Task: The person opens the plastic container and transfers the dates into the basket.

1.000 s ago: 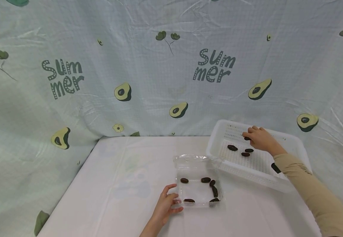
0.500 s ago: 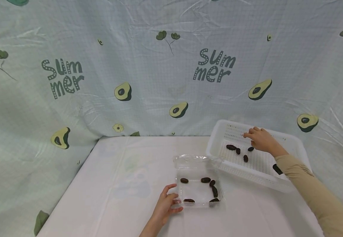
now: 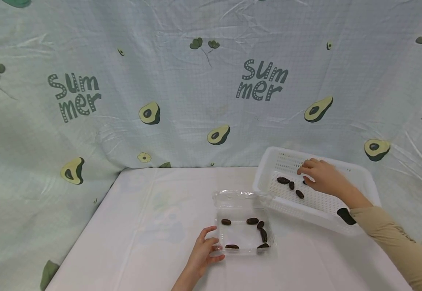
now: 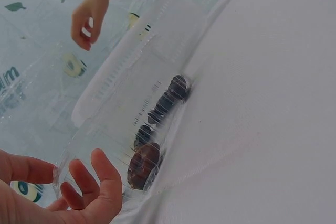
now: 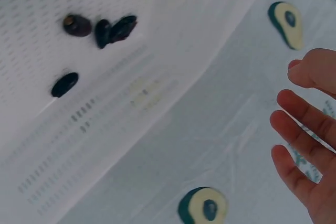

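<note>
In the head view, my left hand holds the near-left corner of a clear plastic box with an open lid. Its fingers are bent around the corner and touch the plastic. Several dates lie in the box along its sides; the left wrist view shows a brown one close to the hand. My right hand hovers over a white perforated basket, fingers loosely bent and holding nothing. Below it several dates lie on the basket floor, one partly covered by the hand.
The box's lid stands close to the basket's near-left corner. Both containers rest on a white-covered table. Behind the table hangs a printed cloth, with the basket's far side near it.
A date that my right hand held dropped into the basket, and several dates there shifted. The right hand then moved slightly nearer and its fingers spread. My left hand stayed on the box.
</note>
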A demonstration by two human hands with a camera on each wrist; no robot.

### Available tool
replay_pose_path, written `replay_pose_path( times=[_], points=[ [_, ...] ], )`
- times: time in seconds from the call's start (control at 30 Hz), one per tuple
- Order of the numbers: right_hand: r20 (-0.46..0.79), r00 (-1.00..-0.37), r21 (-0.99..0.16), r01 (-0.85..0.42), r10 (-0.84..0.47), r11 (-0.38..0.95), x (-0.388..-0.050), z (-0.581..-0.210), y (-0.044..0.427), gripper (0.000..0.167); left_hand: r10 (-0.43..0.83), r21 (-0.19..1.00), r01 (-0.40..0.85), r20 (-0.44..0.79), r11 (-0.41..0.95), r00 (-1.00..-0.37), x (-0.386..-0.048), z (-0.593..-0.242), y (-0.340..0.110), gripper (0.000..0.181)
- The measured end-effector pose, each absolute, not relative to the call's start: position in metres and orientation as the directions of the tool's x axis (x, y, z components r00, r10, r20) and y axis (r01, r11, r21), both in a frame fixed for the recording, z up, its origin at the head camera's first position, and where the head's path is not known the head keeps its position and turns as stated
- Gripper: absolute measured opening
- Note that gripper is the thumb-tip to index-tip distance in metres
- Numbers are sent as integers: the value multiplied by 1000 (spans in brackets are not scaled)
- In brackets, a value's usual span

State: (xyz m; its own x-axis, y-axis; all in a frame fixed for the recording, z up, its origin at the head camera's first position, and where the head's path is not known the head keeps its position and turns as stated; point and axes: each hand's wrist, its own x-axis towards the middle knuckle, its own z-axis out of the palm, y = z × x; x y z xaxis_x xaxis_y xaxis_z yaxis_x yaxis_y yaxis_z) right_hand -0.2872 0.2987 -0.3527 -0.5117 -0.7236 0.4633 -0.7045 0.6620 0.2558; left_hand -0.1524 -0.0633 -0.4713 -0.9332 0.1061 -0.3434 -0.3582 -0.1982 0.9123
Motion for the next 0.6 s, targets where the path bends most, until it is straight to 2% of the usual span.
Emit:
replay_pose_path(
  times=[0.07, 0.1, 0.2, 0.23, 0.3, 0.37, 0.6],
  points=[
    [503, -436, 277, -736, -746, 617, -275, -350, 289, 6, 106, 912, -360, -345, -198, -933, -152, -471, -63, 47],
    [524, -398, 284, -752, -753, 595, -269, -349, 284, 9, 106, 912, -360, -345, -198, -933, -152, -471, -63, 47],
    [581, -291, 301, -791, -760, 533, -255, -351, 270, 36, 106, 910, -361, -346, -203, -932, -152, -471, -62, 47],
    [597, -263, 306, -799, -758, 518, -250, -352, 265, 40, 106, 910, -361, -346, -205, -932, -152, -470, -62, 47],
    [619, -221, 302, -819, -754, 488, -241, -356, 256, 37, 105, 910, -360, -345, -207, -933, -153, -470, -61, 47],
    [623, -204, 301, -828, -755, 472, -233, -362, 248, 34, 102, 911, -358, -344, -207, -934, -153, -470, -60, 47],
    [589, -206, 287, -850, -781, 441, -213, -389, 223, 35, 97, 912, -351, -337, -211, -936, -154, -469, -58, 47]
  ],
)
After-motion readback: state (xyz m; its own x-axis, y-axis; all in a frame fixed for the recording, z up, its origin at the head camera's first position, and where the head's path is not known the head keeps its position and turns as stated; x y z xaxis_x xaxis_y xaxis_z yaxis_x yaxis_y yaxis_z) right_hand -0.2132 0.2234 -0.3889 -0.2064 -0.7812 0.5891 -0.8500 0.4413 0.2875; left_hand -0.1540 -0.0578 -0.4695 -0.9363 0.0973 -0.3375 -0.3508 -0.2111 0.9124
